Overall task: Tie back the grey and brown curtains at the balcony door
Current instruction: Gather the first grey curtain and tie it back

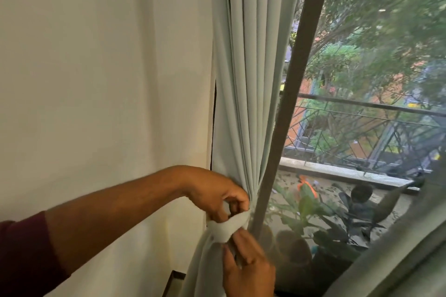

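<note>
Grey curtain (248, 79) hangs gathered tight against the door frame (284, 113), cinched low by a pale tie-back band (226, 226). Left hand (214, 195), fingers curled, pinches the band just beside the frame; right hand (248, 265), just below, curls round the fabric and band's end. Balcony railing (362, 128) beyond the frame.

grey curtain (251, 79) gathered beside door frame (296, 79), left hand (217, 194) and right hand (248, 266) pinching pale tieback (228, 225)
</note>
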